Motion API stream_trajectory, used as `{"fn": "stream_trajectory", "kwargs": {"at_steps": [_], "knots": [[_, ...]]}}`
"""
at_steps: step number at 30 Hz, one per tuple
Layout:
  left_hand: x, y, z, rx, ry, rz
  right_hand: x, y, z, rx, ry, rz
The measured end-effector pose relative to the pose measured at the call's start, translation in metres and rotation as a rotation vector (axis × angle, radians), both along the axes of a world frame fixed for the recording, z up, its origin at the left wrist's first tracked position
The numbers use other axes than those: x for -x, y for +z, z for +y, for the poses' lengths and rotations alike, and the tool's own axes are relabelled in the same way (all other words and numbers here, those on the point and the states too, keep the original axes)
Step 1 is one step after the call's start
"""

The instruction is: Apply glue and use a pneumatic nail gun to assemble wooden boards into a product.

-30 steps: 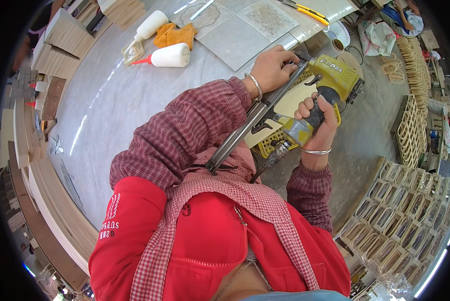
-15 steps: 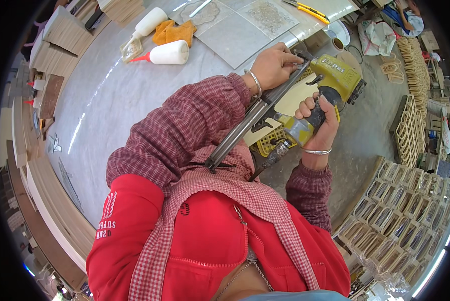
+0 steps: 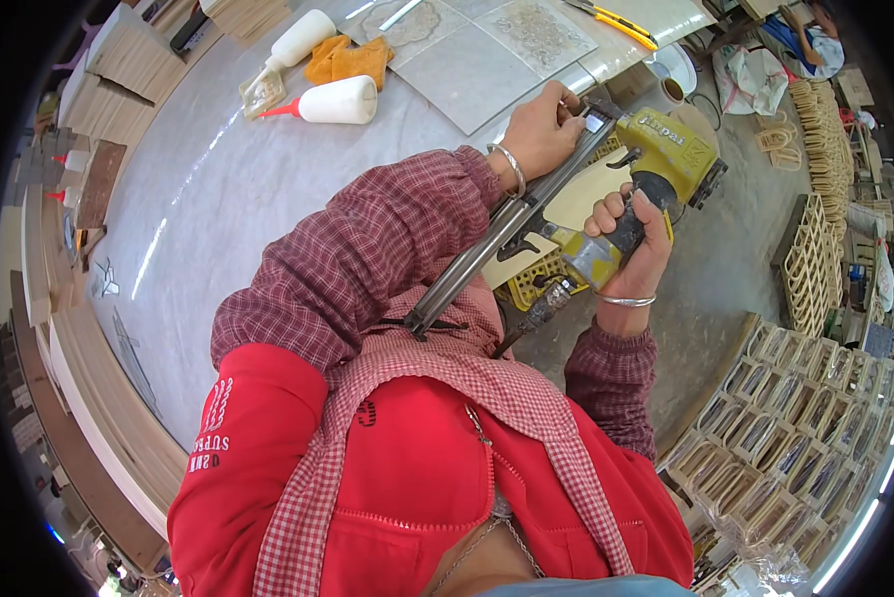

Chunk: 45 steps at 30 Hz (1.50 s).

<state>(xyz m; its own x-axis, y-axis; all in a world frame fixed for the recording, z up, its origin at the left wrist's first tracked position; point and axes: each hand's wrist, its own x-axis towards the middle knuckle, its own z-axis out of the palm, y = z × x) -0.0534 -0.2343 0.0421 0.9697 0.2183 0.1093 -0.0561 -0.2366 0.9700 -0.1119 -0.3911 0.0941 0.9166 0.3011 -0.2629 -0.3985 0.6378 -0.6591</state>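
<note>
A yellow-green air nail gun (image 3: 656, 139) lies tilted across the front of my body. My right hand (image 3: 638, 239) wraps its dark grip, with the air hose fitting (image 3: 551, 301) just below. The long metal magazine (image 3: 482, 254) slants from my apron up to the gun's nose. My left hand (image 3: 538, 134) is at the magazine's far end, fingers curled and thumb bent in. Whatever sits between those fingertips is too small to make out. A bright metal patch (image 3: 594, 121) shows beside them. Under the gun are a pale flat board (image 3: 581, 199) and a yellow plastic basket (image 3: 538, 284).
On the grey table (image 3: 218, 219) are white glue bottles (image 3: 337, 100), an orange cloth (image 3: 352, 62), decorated tiles (image 3: 477, 75) and a yellow utility knife (image 3: 621, 25). Wooden boards (image 3: 99, 398) are stacked at left. Wooden frames (image 3: 785, 418) fill the right side.
My left fingers have drawn back slightly from the gun's nose and curled more. A bright metal patch now shows there. The right hand keeps its hold on the nail gun.
</note>
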Motion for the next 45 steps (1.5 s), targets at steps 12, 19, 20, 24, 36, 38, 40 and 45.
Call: {"fn": "stream_trajectory", "kwargs": {"at_steps": [12, 19, 20, 24, 36, 38, 40, 45], "knots": [[-0.006, 0.002, -0.003, -0.151, -0.010, 0.198, 0.000, -0.003, 0.002, -0.025, -0.008, 0.037], [0.080, 0.011, 0.058, -0.067, -0.303, 0.178, -0.009, -0.021, -0.011, -0.164, -0.022, 0.056], [0.107, 0.018, 0.069, -0.020, -0.326, 0.154, -0.011, -0.025, -0.015, -0.208, -0.017, 0.066], [0.190, 0.015, 0.076, 0.286, -0.157, 0.074, -0.017, -0.037, -0.016, -0.348, 0.019, 0.092], [0.123, 0.030, 0.036, 0.026, 0.229, -0.431, -0.008, -0.023, 0.019, -0.391, 0.216, 0.210], [0.118, 0.024, 0.041, 0.022, 0.245, -0.441, -0.011, -0.022, 0.029, -0.357, 0.212, 0.200], [0.120, 0.020, 0.044, 0.014, 0.250, -0.413, -0.021, -0.022, 0.038, -0.326, 0.231, 0.191], [0.151, -0.002, 0.056, -0.138, 0.313, -0.262, -0.072, -0.055, 0.039, -0.320, 0.462, 0.151]]}}
